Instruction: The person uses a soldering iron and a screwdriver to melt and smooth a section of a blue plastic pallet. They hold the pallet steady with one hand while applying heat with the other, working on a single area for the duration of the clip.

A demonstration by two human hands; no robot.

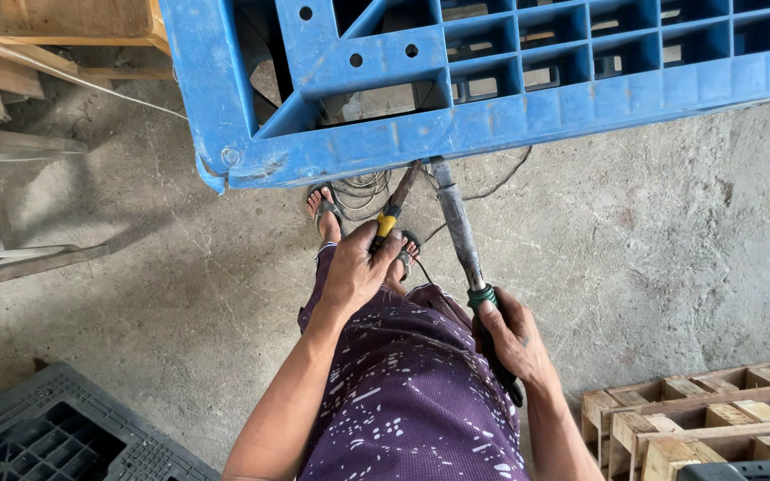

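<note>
A large blue plastic pallet (492, 116) stands on edge in front of me. My left hand (354, 267) grips a small tool with a yellow-and-black handle (389, 223), whose dark tip reaches up to the pallet's lower rim. My right hand (514, 334) holds the green-and-black handle of a long grey metal tool (458, 223); its tip touches the same rim beside the other tool. My purple patterned clothing (412, 392) fills the lower middle, and my sandalled feet (324, 212) show below the pallet.
Thin cables (363, 189) lie coiled on the concrete floor (652, 249) under the pallet. A dark grey plastic pallet (55, 432) is at the bottom left, a wooden pallet (706, 419) at the bottom right, and wooden planks and frames (11, 80) at the upper left.
</note>
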